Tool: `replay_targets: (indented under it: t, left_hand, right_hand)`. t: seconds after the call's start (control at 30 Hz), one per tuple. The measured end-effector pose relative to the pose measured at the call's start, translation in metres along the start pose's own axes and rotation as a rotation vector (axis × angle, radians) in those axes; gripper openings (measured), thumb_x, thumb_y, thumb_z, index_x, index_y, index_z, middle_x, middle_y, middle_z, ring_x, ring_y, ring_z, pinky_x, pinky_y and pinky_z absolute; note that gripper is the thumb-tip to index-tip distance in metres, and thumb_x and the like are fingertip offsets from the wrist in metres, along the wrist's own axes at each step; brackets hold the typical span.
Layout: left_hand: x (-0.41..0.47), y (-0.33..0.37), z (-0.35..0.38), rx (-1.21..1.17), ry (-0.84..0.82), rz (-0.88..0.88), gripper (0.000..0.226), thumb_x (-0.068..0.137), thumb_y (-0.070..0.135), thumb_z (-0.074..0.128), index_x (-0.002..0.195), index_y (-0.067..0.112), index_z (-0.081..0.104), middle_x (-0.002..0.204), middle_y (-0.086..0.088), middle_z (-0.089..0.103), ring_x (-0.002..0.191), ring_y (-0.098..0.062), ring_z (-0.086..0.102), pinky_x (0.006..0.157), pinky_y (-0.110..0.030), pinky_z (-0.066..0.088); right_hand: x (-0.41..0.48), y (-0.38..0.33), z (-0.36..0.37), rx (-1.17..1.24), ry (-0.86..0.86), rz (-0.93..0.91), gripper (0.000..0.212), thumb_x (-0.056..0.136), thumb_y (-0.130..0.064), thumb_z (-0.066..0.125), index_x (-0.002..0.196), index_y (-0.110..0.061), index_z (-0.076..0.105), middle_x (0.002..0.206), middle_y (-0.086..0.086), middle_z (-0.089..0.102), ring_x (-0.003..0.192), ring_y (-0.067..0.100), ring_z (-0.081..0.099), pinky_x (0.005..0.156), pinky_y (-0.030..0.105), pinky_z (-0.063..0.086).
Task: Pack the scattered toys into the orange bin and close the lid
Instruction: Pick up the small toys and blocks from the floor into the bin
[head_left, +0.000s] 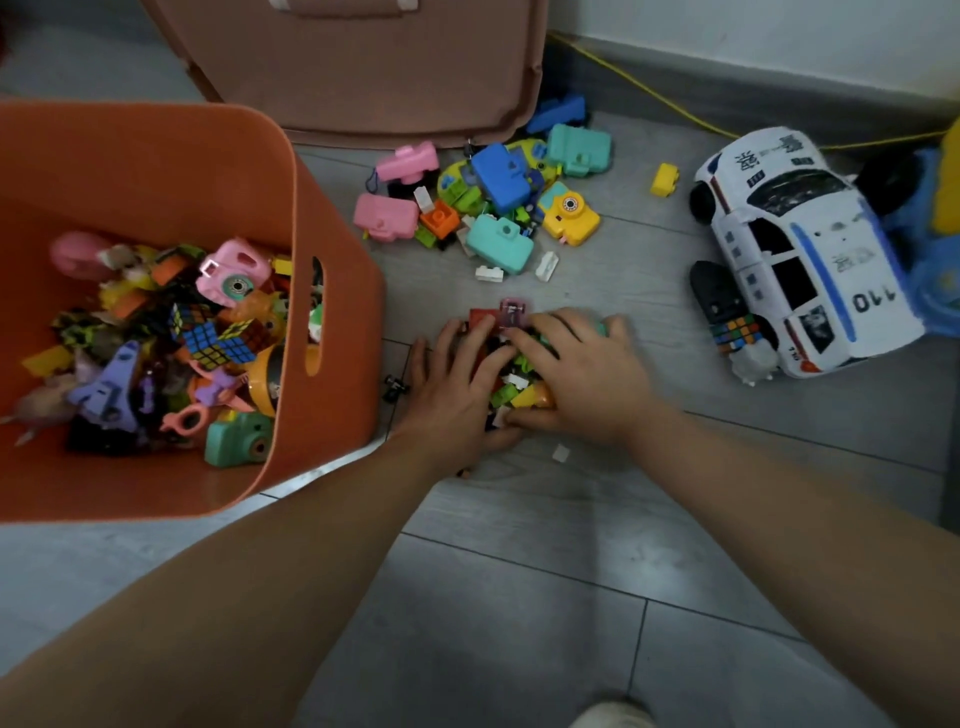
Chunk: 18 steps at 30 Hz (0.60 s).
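The orange bin (332, 218) stands open on the floor at the left, partly filled with small toys. Right of it lies a small pile of building bricks (511, 387) on the grey floor. My left hand (457, 384) and my right hand (582, 374) cup this pile from both sides, fingers curled around the bricks, and they hide most of it. Farther back lies a heap of toy cameras and bricks (498, 208) in pink, blue, teal and yellow. A white toy police car (800, 249) lies on its side at the right.
A brown lid or panel (363, 67) leans behind the bin. A lone yellow brick (664, 179), a small cube puzzle (735, 330) by the car, white bricks (545, 266) and a tiny black piece (395, 387) lie loose. A yellow cable (649, 88) runs along the wall.
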<state>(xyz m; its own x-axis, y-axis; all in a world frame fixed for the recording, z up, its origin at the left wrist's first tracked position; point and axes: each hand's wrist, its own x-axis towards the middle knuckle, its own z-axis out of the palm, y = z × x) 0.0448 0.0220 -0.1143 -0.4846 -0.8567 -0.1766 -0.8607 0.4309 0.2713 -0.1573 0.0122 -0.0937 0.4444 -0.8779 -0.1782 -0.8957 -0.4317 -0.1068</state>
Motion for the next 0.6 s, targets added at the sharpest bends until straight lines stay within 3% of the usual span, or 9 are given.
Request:
replay_targets:
  t: [0.07, 0.13, 0.3, 0.47, 0.6]
  left_hand:
    - [0.000, -0.001, 0.001, 0.001, 0.079, 0.042, 0.088, 0.070, 0.070, 0.062, 0.141, 0.022, 0.042, 0.153, -0.010, 0.034, 0.135, -0.037, 0.032, 0.101, -0.059, 0.034]
    - [0.001, -0.004, 0.002, 0.013, 0.113, 0.059, 0.092, 0.067, 0.070, 0.068, 0.140, 0.023, 0.040, 0.153, -0.014, 0.030, 0.136, -0.037, 0.031, 0.101, -0.057, 0.036]
    - [0.018, -0.006, -0.007, 0.069, -0.016, 0.177, 0.111, 0.069, 0.066, 0.064, 0.157, 0.023, 0.012, 0.165, -0.013, 0.002, 0.151, -0.040, 0.002, 0.115, -0.063, 0.016]
    - [0.009, -0.004, -0.009, 0.015, 0.002, 0.140, 0.098, 0.071, 0.070, 0.063, 0.153, 0.029, 0.030, 0.153, -0.007, 0.032, 0.135, -0.031, 0.033, 0.105, -0.051, 0.031]
    - [-0.001, 0.001, -0.006, 0.093, 0.021, 0.012, 0.081, 0.071, 0.078, 0.055, 0.140, 0.038, 0.042, 0.132, -0.008, 0.045, 0.118, -0.030, 0.042, 0.091, -0.050, 0.038]
  right_hand:
    - [-0.005, -0.001, 0.003, -0.001, 0.041, -0.013, 0.089, 0.083, -0.084, 0.037, 0.144, -0.020, 0.046, 0.142, 0.005, 0.051, 0.125, 0.027, 0.050, 0.085, 0.048, 0.039]
    - [-0.011, -0.003, 0.003, 0.007, 0.057, -0.039, 0.091, 0.085, -0.086, 0.032, 0.143, -0.017, 0.047, 0.142, 0.007, 0.051, 0.124, 0.028, 0.050, 0.085, 0.048, 0.039]
    - [-0.024, -0.010, -0.001, -0.059, -0.023, -0.080, 0.097, 0.079, -0.088, 0.036, 0.144, -0.017, 0.043, 0.148, 0.011, 0.043, 0.133, 0.033, 0.041, 0.089, 0.049, 0.035]
    - [-0.030, -0.011, 0.002, -0.065, -0.006, -0.079, 0.074, 0.089, -0.075, 0.042, 0.138, -0.020, 0.046, 0.143, 0.010, 0.047, 0.122, 0.032, 0.049, 0.082, 0.046, 0.044]
    - [-0.039, -0.009, 0.009, -0.056, 0.008, -0.064, 0.062, 0.093, -0.066, 0.044, 0.133, -0.020, 0.052, 0.134, 0.011, 0.053, 0.114, 0.030, 0.054, 0.073, 0.042, 0.049]
